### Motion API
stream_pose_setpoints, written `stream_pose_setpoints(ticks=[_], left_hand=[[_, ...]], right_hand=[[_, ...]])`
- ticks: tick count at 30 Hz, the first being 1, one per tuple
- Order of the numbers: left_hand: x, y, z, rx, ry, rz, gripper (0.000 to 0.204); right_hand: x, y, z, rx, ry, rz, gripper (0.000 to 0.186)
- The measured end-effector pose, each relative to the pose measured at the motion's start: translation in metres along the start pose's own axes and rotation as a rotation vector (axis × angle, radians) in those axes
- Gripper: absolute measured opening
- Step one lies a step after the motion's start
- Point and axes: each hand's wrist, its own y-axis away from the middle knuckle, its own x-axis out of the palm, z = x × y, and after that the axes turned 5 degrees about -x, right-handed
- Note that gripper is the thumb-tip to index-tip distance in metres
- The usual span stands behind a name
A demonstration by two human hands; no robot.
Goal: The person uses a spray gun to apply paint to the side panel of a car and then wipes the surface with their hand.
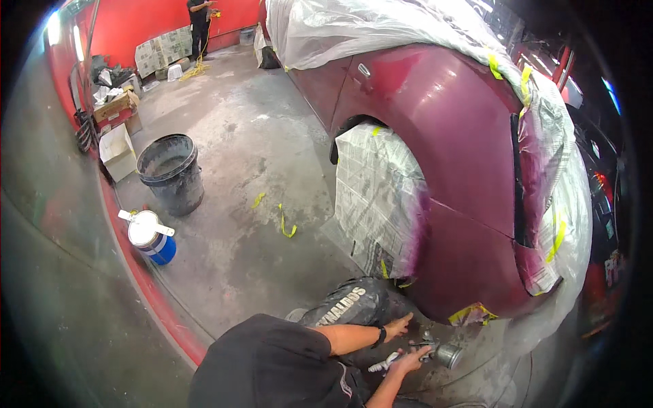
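Observation:
My right hand is wrapped round a metal spray gun with a grey cup at its front. A white fitting sticks out at the grip end. My left hand, below a dark wristband, is beside the gun with its fingers stretched out and nothing visible in them. Just ahead of both hands is the lower rear of a dark red car. Newspaper sheets cover its wheel, with purple overspray along their edge. Clear plastic film drapes its top and rear end.
A black bucket and a blue-and-white paint can stand on the floor at left. Boxes line the red wall. Yellow tape strips lie on the concrete. Another person stands at the far back with a yellow cord.

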Motion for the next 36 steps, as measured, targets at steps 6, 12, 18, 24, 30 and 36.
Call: stream_pose_setpoints(ticks=[6,12,18,24,30,36], left_hand=[[0.003,-0.007,-0.006,0.005,0.032,-0.088,0.098],[0.01,-0.007,-0.027,0.187,0.296,-0.06,0.041],[0.019,0.009,-0.046,0.253,0.158,-0.05,0.028],[0.029,0.038,-0.069,0.353,-0.021,-0.042,0.024],[0.032,0.097,-0.12,0.677,-0.535,-0.177,0.041],[-0.03,0.17,-0.124,0.979,-1.377,-0.517,0.057]], right_hand=[[0.004,0.024,-0.001,-0.107,0.067,0.099,0.064],[-0.005,0.033,-0.014,-0.159,0.141,0.205,0.057],[0.003,0.054,0.006,-0.317,0.183,0.288,0.055],[0.005,0.059,0.013,-0.368,0.161,0.312,0.053],[0.003,0.053,0.022,-0.39,0.143,0.29,0.048],[0.006,0.055,0.045,-0.369,0.112,0.253,0.044]])
